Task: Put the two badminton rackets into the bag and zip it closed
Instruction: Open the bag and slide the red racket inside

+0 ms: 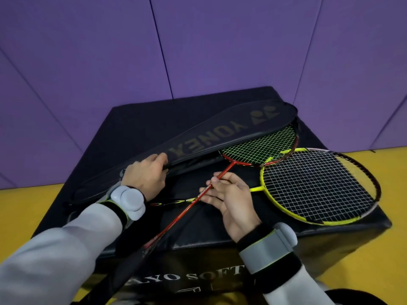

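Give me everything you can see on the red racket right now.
The red racket has a thin red shaft and a red frame with pale green strings. Its head lies partly under the lifted flap of the black bag, overlapping the yellow racket. The right hand grips its shaft; the left hand holds the flap. Its handle end points toward the camera.

"YONEX" in gold capitals plus the gold double-Y logo on the flat black fabric racket bag [198,137], reads upside down, logo toward 1 o'clock. Black padded vinyl box [220,258] front face, 6 o'clock: partial white "…AYO SOFT…". Red racket shaft [199,195] print illegible.
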The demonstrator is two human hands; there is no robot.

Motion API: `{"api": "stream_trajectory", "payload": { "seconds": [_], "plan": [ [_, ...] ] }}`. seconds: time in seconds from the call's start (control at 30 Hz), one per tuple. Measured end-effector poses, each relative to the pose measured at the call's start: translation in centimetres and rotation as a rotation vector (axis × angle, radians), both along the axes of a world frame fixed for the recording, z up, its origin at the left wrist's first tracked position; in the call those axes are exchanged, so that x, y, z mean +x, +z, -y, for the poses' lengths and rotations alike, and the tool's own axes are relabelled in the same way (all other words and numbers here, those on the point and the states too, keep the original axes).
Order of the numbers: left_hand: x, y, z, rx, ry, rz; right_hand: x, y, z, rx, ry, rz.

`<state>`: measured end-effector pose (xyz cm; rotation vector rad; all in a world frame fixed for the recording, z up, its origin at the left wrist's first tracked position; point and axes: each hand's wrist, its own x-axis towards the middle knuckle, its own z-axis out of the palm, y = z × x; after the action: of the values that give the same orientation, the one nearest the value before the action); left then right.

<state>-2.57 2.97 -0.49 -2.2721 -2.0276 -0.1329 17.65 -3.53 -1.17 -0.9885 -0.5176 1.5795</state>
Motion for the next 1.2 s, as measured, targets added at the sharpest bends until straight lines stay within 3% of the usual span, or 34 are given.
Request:
{"api": "stream_trajectory", "payload": {
  "seconds": [0.27, 0.4, 0.8, 1.07, 1.2],
  "plan": [
    [-0.3, -0.6, 1.0, 0.097, -0.038, 0.034, 0.6, 0.2, -1.1, -0.013, 0.030, 0.032],
    [-0.1, -1.2, 1.4, 0.145, 0.018, 0.135, 0.8, 0.0, -1.8, -0.031, 0.036, 0.047],
    [-0.2, -1.5, 1.2, 0.173, 0.092, 0.179, 0.3, -0.2, -1.4, -0.036, 0.084, 0.078],
    [-0.2, -1.4, 1.3, 0.180, 0.116, 0.175, -1.1, -1.0, -0.5, 0.032, -0.111, 0.192],
    [-0.2, -1.5, 1.3, 0.180, 0.113, 0.167, -1.2, -1.1, -0.2, 0.043, -0.092, 0.197]
  ]
}}
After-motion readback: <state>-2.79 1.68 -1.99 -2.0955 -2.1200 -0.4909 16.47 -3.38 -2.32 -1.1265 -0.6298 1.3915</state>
